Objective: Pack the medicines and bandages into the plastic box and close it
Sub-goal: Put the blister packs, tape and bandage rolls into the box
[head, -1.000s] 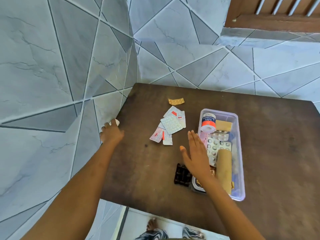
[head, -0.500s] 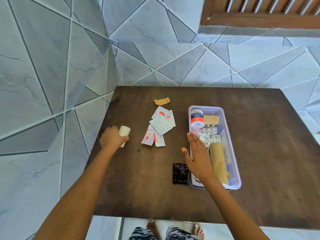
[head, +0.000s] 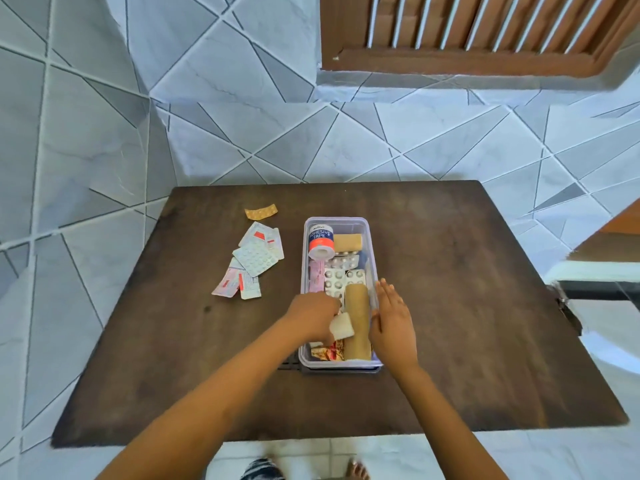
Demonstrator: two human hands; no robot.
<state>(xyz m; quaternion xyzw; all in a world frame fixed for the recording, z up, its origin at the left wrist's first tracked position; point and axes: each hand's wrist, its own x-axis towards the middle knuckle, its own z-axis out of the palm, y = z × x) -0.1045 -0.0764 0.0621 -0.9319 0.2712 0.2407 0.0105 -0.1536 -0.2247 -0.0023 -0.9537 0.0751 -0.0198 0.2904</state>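
The clear rectangular plastic box (head: 371, 237) is sitting open near the middle of the dark brown wooden table (head: 485, 306), and you are reaching into its near end with both hands. Your left hand (head: 311, 318) is pinching a small white bandage roll (head: 342, 326) over the box, the fingers curled and closed on it. Your right hand (head: 393, 323) is resting flat along the box's right wall, fingers straight and together, gripping nothing. Inside the box a long tan bandage roll (head: 357, 317) is lying lengthwise, silver blister packs (head: 341, 280) are lying beyond it, and an adhesive tape roll with a red and blue label (head: 321, 241) is sitting at the far end. To the left, a loose pile of white tablet strips (head: 254, 259) and one orange strip (head: 260, 212) are lying on the table, apart from the box.
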